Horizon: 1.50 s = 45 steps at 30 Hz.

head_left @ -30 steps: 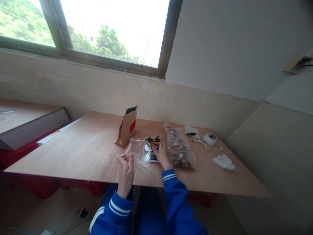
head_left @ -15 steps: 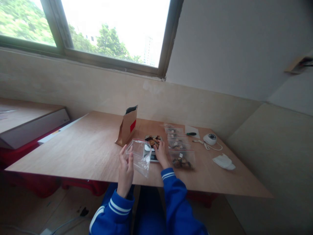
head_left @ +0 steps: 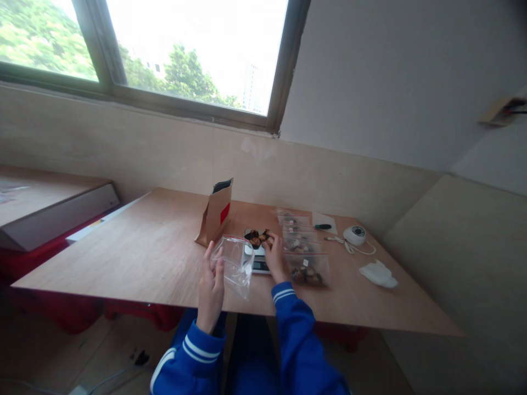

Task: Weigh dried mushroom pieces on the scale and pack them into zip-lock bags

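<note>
My left hand [head_left: 211, 288] holds a clear zip bag [head_left: 235, 271] with a red seal line, pinched at its left side; the bag hangs over the near part of the table. At the digital scale [head_left: 260, 265], my right hand [head_left: 275, 257] has its fingers closed around the edge of a small heap of dried mushroom pieces [head_left: 256, 237], dark brown and tan, on the scale's plate. The fingertips are partly hidden among the pieces. Just right of the scale lies a filled zip bag [head_left: 308, 270] of similar pieces with a small white label.
Behind the scale to the left stands a brown paper pouch [head_left: 216, 211] with a red patch. More filled zip bags [head_left: 300, 241] lie in a row on the right. Beyond them are a green-handled tool [head_left: 323, 226], a white camera [head_left: 354, 235] with its cable and a crumpled white tissue [head_left: 377, 273].
My right hand has shifted slightly up and right, its fingers curling more around the mushroom pieces. The left hand and its bag stay nearly still.
</note>
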{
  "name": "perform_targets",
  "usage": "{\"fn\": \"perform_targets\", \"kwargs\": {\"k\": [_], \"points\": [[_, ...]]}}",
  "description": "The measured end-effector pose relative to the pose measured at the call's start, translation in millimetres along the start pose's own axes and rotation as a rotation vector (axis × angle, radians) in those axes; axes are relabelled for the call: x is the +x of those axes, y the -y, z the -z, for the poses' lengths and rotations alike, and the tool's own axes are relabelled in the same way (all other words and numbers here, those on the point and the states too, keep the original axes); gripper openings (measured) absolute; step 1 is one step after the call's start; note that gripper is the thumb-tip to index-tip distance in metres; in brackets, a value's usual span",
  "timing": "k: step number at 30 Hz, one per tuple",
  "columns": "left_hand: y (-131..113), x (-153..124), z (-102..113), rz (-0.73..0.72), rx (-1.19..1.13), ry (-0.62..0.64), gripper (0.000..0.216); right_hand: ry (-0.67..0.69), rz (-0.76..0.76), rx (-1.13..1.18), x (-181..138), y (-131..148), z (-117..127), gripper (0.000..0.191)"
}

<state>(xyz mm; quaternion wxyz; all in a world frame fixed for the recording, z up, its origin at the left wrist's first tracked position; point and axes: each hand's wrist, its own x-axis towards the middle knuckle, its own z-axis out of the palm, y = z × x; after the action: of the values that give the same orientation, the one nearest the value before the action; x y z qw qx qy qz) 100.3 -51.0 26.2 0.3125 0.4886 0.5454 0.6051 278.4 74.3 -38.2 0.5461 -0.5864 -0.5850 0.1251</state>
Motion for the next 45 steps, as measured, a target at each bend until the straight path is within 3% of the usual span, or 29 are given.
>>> {"fn": "perform_targets", "kwargs": {"k": [9, 15, 20, 24, 28, 32, 36, 39, 45], "points": [[3.1, 0.1, 0.4, -0.014, 0.000, 0.013, 0.052, -0.063, -0.102, 0.203, 12.4, 5.8, 8.8, 0.031], [3.7, -0.2, -2.3, -0.020, 0.039, -0.002, 0.051, -0.038, -0.112, 0.366, 14.4, 60.7, 25.1, 0.041], [7.4, 0.1, -5.4, -0.050, 0.031, 0.011, 0.051, 0.170, -0.016, 0.529, 3.0, 128.4, 43.6, 0.040], [12.7, 1.7, -6.1, -0.059, -0.021, 0.019, 0.051, 0.424, 0.192, 0.423, -8.9, 148.0, 48.7, 0.033], [16.3, 3.2, -4.8, -0.042, -0.061, 0.027, 0.050, 0.533, 0.152, 0.509, -15.6, 140.2, 49.5, 0.033], [16.6, 2.4, -4.2, -0.018, -0.047, 0.016, 0.049, 0.376, 0.023, 0.537, -12.9, 114.9, 55.6, 0.034], [15.5, 1.5, -4.2, -0.009, -0.024, 0.007, 0.049, 0.173, 0.040, 0.198, -10.6, 69.5, 59.8, 0.025], [14.6, 1.2, -4.1, -0.001, -0.022, 0.009, 0.049, 0.211, 0.112, -0.075, -14.9, 39.8, 57.2, 0.020], [13.1, 0.3, -3.0, -0.015, -0.032, 0.025, 0.048, 0.258, 0.137, -0.165, -20.9, 22.3, 51.4, 0.022]]}}
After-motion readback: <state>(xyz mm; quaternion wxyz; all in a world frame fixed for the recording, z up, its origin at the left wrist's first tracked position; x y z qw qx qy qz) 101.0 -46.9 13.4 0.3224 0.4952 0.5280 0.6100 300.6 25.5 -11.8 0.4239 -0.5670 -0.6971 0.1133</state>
